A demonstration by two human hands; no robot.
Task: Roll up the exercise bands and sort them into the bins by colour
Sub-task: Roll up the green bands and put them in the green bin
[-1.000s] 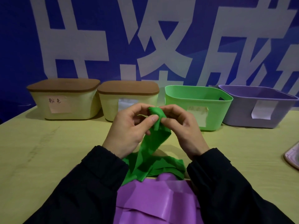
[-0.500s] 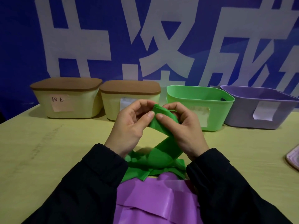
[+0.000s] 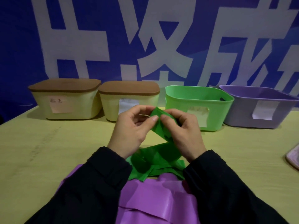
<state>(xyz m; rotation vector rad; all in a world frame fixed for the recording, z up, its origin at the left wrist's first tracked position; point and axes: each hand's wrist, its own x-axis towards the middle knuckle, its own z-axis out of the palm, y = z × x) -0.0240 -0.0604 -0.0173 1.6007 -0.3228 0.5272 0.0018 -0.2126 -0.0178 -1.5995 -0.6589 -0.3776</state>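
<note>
Pink label (image 3: pixel 60 105) handwriting blurred; banner (image 3: pixel 155 38) characters cropped.

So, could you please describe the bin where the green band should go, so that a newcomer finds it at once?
Four bins stand in a row along the back of the table, under the blue banner. The green bin is third from the left, between a lidded cream bin and the purple bin. It alone is green, open-topped, matching the green band.

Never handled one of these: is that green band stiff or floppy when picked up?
Probably floppy: the green band sags from both hands to a crumpled heap on the table. Likely thin and light, since fingertips alone pinch it. It may unroll if released.
</note>
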